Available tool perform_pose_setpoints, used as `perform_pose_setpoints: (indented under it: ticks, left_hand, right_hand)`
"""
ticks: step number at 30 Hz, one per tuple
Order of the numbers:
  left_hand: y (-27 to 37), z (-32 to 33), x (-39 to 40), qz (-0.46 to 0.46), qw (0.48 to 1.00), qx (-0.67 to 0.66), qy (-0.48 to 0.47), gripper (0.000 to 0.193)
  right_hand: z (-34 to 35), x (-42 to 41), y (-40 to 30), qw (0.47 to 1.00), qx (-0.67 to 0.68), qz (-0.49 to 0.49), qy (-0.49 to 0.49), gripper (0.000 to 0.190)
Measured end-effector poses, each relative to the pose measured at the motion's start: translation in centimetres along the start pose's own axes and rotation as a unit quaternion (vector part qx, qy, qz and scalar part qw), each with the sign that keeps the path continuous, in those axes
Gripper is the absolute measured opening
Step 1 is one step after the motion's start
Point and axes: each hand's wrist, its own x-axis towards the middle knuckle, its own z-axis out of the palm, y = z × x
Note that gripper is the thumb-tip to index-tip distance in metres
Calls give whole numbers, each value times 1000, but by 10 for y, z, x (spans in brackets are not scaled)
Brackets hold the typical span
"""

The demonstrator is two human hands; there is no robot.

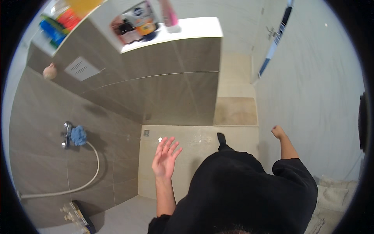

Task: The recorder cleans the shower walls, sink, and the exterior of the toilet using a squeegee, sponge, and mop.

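My left hand (pixel 165 159) is raised over the wet beige shower floor (pixel 187 175), palm up with its fingers apart, and holds nothing. At the right, my right hand (pixel 277 132) hangs in front of the pale wall (pixel 309 87) with its fingers curled in; no object shows in it. My foot in a dark sock (pixel 221 138) is on the floor between the two hands. On the tiled wall to the left, a blue mesh bath puff (pixel 79 135) hangs at a chrome mixer tap (pixel 67 135), from which a pale shower hose (pixel 95 172) curves down.
A brown tiled half wall (pixel 175 87) stands ahead, its white ledge (pixel 201 27) bearing toiletry bottles and a refill pouch (pixel 141 17). Beyond its right end is a tan mat (pixel 236 111). A corner rack (pixel 76 218) is at lower left, pale cloth (pixel 336 194) at lower right.
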Motion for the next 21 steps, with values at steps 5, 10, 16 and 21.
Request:
perform_pose_setpoints:
  ticks: [5, 10, 16, 21]
  left_hand:
    - [-69, 94, 97, -122, 980, 33, -155, 62]
    - [-182, 183, 185, -243, 949, 19, -200, 55]
    - [-314, 280, 314, -335, 930, -4, -153, 40]
    - [-356, 323, 423, -313, 940, 9, -136, 32]
  right_hand:
    - [2, 8, 49, 994, 93, -13, 60, 35]
    - [-24, 57, 71, 982, 184, -30, 28, 37]
    - [-88, 143, 93, 955, 284, -54, 68, 33]
    - [-175, 188, 17, 895, 444, 18, 36, 33]
